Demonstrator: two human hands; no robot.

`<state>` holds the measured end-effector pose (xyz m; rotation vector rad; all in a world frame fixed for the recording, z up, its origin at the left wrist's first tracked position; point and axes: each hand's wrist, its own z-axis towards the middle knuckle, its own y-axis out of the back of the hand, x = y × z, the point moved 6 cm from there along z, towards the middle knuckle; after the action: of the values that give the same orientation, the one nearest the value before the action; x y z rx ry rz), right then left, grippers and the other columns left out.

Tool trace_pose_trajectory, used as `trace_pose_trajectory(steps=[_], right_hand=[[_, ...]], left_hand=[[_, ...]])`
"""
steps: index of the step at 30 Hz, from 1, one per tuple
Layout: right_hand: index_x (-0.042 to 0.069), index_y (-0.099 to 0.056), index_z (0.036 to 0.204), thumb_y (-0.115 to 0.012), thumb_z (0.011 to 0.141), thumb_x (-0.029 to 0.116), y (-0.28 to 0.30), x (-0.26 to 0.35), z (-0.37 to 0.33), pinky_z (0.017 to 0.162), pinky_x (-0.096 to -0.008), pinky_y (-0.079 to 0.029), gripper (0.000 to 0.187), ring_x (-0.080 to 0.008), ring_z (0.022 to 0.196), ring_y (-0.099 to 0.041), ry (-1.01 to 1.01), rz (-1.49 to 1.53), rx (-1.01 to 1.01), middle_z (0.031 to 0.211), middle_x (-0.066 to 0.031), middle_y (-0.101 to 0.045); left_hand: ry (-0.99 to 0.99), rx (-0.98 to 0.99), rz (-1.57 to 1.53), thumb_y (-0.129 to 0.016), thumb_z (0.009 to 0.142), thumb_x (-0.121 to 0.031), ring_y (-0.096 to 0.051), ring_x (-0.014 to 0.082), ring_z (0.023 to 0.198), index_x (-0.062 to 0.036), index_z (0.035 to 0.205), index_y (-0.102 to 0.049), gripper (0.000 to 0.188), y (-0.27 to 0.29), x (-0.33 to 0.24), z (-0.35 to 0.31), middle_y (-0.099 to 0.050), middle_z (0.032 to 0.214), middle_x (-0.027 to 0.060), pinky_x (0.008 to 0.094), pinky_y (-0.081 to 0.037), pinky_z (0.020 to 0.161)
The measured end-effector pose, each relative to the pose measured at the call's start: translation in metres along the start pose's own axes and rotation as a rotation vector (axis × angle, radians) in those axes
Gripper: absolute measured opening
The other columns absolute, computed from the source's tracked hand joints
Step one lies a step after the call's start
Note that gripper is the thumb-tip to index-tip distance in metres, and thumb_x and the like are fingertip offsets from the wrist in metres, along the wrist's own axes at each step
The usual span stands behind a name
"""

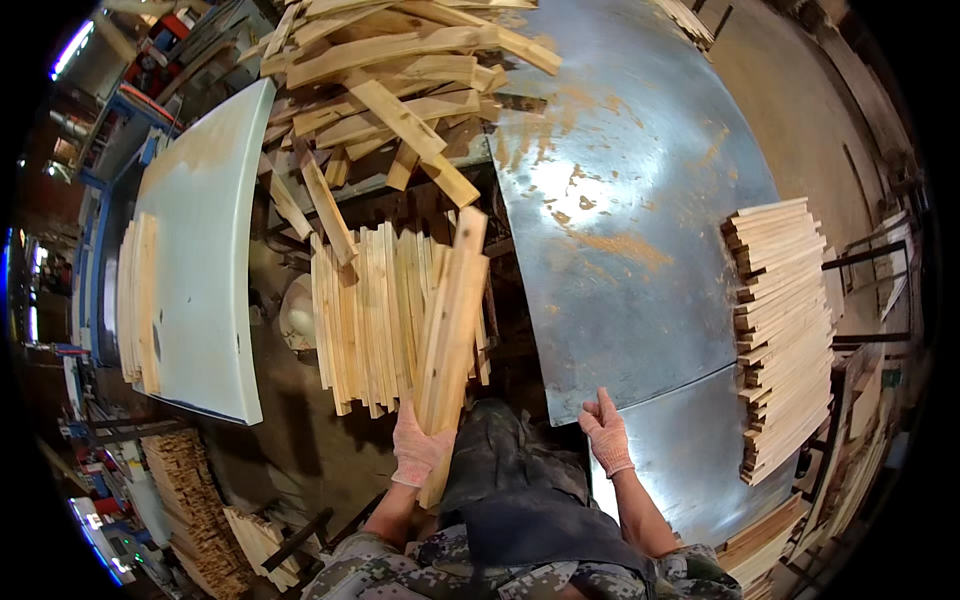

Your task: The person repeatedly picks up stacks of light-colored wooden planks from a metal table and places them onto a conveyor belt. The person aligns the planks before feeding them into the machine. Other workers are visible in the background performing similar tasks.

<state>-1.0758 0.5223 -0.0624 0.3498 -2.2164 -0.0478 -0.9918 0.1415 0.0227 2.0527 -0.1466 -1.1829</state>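
Observation:
My left hand, in a pale pinkish work glove, is closed round the lower part of some long wooden slats. They seem to be at least two, lying face to face and tilted up and away from me. Beneath and left of them lies a row of similar slats, side by side. My right hand, gloved alike, is by the near left corner of the shiny metal tabletop. Its fingers are stretched out with nothing in them; whether they touch the metal I cannot tell.
A heap of loose wood pieces lies far left of the metal top, some jutting over the edge. Neatly stacked slats line the top's right side. On the left stands a pale panel-topped table with a few slats; stacked wood sits lower left.

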Motion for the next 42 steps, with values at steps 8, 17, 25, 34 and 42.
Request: trace_pose_trajectory(steps=[8,17,25,34,42], right_hand=[[-0.002,-0.031,0.166,-0.077,0.097,0.018,-0.011,0.002,0.001,0.105,-0.0334,-0.053,0.084,-0.0215,0.118,-0.067,-0.141,-0.185,0.025,0.137,-0.0183,-0.068],[-0.005,-0.034,0.164,-0.076,0.097,0.019,-0.029,0.011,-0.003,0.102,-0.0328,-0.054,0.083,-0.0197,0.114,-0.068,-0.270,-0.245,0.089,0.131,-0.0156,-0.072],[-0.006,-0.037,0.162,-0.076,0.095,0.016,-0.026,-0.017,0.007,0.083,-0.0291,-0.055,0.080,-0.0153,0.096,-0.066,-0.326,-0.152,0.107,0.123,-0.0130,-0.073],[-0.003,-0.042,0.160,-0.078,0.094,0.037,-0.028,-0.023,0.021,0.102,-0.0333,-0.054,0.085,-0.0219,0.116,-0.071,-0.333,-0.344,0.085,0.132,-0.0159,-0.073],[0.006,-0.047,0.157,-0.072,0.098,0.041,-0.063,0.029,0.010,0.099,-0.0387,-0.052,0.073,-0.0252,0.114,-0.068,-0.311,-0.411,0.189,0.128,-0.0143,-0.073]], left_hand=[[0.431,-0.071,0.174,-0.085,0.077,-0.030,-0.050,0.0411,0.140,-0.0054,0.161,-0.035,0.101,-0.057,0.112,0.115,-0.050,0.155,0.0230,0.0497,-0.045,0.114],[0.282,-0.045,0.702,-0.081,0.083,-0.047,-0.019,0.0415,0.160,0.0059,0.165,-0.024,0.112,-0.082,0.132,0.188,-0.022,0.174,0.0242,0.0552,-0.010,0.131],[0.360,-0.385,-0.057,-0.075,0.094,-0.043,-0.035,0.0369,0.155,0.0048,0.162,-0.031,0.093,0.009,0.145,0.297,-0.035,0.166,0.0271,0.0485,-0.031,0.125],[0.315,0.113,-1.117,-0.068,0.096,-0.015,-0.067,0.0212,0.091,-0.0004,0.130,-0.060,0.038,0.045,0.101,0.356,-0.069,0.106,0.0111,0.0362,-0.059,0.077],[0.283,0.361,-1.138,-0.080,0.088,-0.004,-0.069,0.0311,0.112,0.0044,0.144,-0.049,0.065,-0.039,-0.017,0.106,-0.066,0.124,0.0161,0.0394,-0.060,0.092]])
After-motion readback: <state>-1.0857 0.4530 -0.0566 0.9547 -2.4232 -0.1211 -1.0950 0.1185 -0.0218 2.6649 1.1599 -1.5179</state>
